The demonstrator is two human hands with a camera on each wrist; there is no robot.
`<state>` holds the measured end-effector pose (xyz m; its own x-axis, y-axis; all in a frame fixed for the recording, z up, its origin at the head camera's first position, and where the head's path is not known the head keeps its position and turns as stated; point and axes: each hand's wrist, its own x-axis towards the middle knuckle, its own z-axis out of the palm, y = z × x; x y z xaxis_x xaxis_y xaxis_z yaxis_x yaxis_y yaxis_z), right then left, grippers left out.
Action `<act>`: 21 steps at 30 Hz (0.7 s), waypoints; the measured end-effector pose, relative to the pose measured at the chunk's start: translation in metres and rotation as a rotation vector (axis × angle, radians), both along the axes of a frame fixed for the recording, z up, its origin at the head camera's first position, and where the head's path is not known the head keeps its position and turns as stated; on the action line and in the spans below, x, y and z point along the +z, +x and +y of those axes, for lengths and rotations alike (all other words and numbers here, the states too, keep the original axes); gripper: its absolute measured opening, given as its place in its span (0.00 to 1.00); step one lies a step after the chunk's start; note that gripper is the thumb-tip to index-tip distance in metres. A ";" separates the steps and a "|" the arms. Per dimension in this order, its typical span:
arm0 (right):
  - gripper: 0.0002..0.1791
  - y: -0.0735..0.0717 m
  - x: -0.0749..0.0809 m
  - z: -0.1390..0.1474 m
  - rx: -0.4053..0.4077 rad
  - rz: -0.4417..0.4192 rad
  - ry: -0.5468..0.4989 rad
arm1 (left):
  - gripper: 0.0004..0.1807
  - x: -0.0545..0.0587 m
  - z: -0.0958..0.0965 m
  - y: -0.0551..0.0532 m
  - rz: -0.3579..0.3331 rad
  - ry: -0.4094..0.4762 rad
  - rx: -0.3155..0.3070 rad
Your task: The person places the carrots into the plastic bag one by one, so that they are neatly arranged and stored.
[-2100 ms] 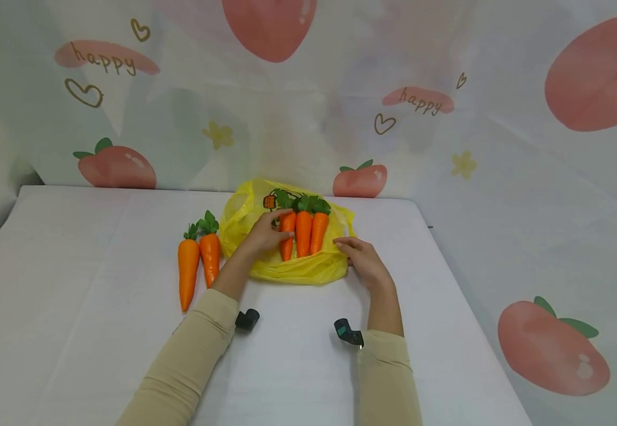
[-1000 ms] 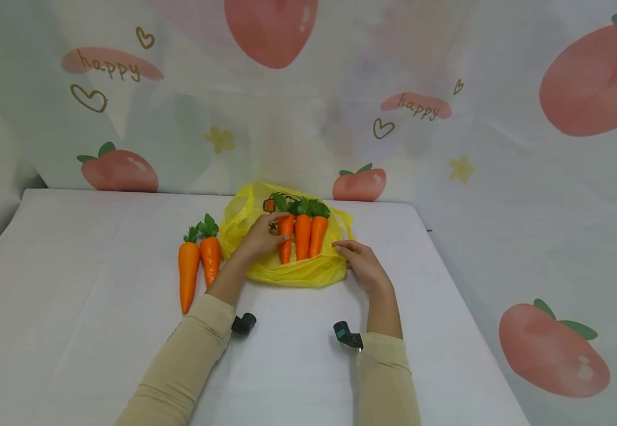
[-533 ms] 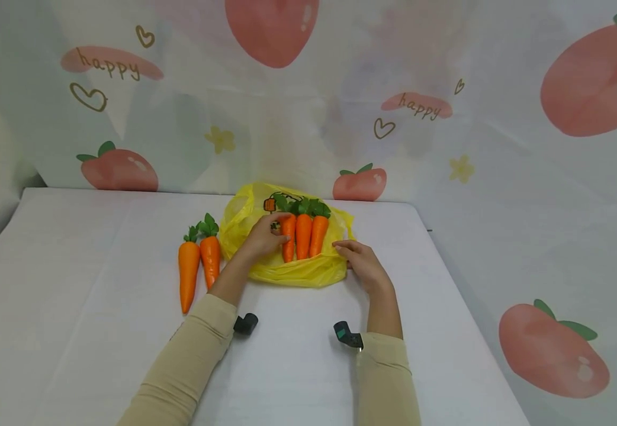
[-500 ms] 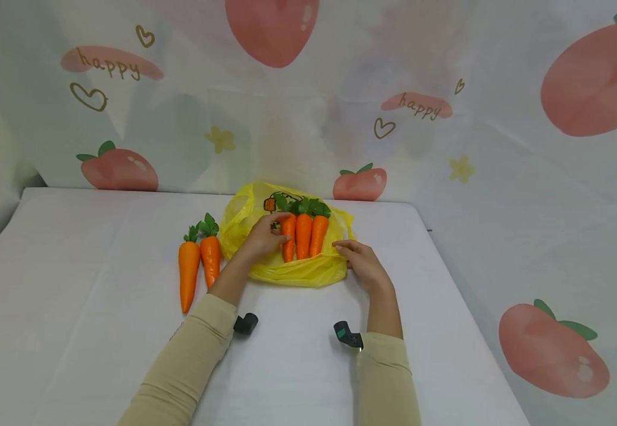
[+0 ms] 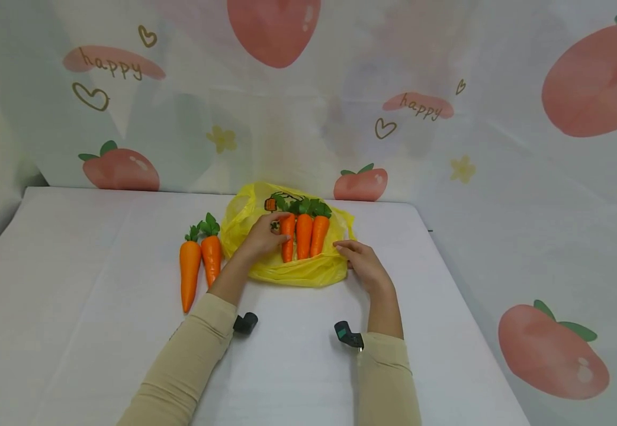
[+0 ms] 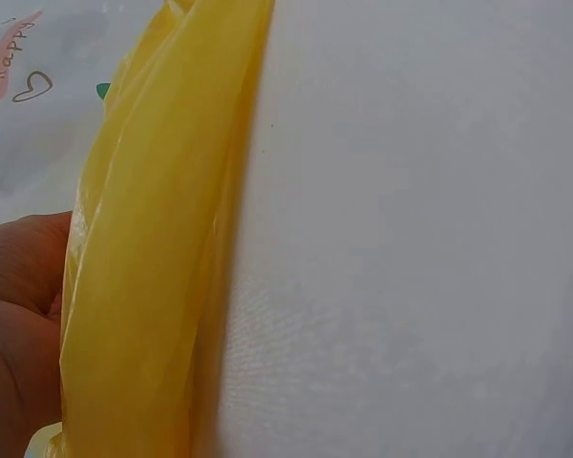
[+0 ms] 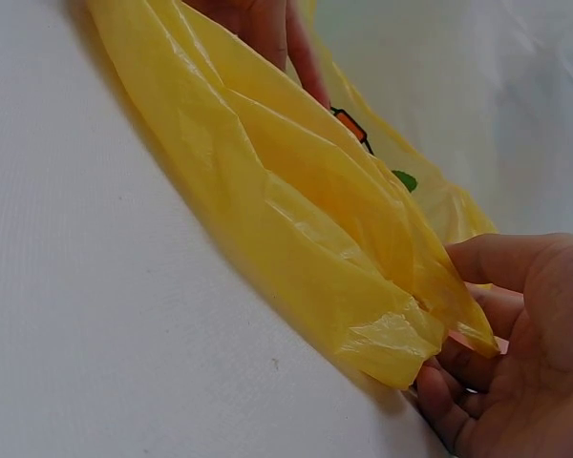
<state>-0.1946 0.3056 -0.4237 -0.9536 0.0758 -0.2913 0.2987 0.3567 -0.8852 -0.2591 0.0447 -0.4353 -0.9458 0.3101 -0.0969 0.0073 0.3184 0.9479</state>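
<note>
A yellow plastic bag (image 5: pixel 298 275) lies at the back middle of the table, its mouth toward me. Three orange carrots with green tops are side by side in its opening. My left hand (image 5: pixel 260 238) reaches in from the left, thumb and fingers on the leftmost carrot (image 5: pixel 287 248). Beside it lie the middle carrot (image 5: pixel 303 236) and the right carrot (image 5: pixel 320 234). At the bag's right edge, my right hand (image 5: pixel 364 260) holds the rim; in the right wrist view its fingers (image 7: pixel 497 258) curl around the crumpled plastic. The bag hides most of my left hand in the left wrist view.
Two more carrots lie on the white table left of the bag: a lighter one (image 5: pixel 188 275) and another (image 5: pixel 211 257) partly behind my left forearm. A patterned cloth backdrop (image 5: pixel 308 130) rises right behind the table's back edge.
The leftmost carrot in the bag leaned slightly left one second ago and now stands straighter, nearer the middle one. Both hands have stayed almost in place.
</note>
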 end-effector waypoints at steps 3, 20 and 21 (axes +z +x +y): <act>0.20 0.000 0.000 0.000 -0.001 -0.002 -0.003 | 0.31 0.002 -0.001 0.002 -0.006 0.011 0.000; 0.21 0.002 0.000 0.000 0.014 0.002 0.001 | 0.32 0.012 -0.010 0.013 0.021 0.050 0.017; 0.21 0.001 0.000 0.000 0.015 0.005 0.001 | 0.32 0.012 -0.011 0.014 0.019 0.050 0.019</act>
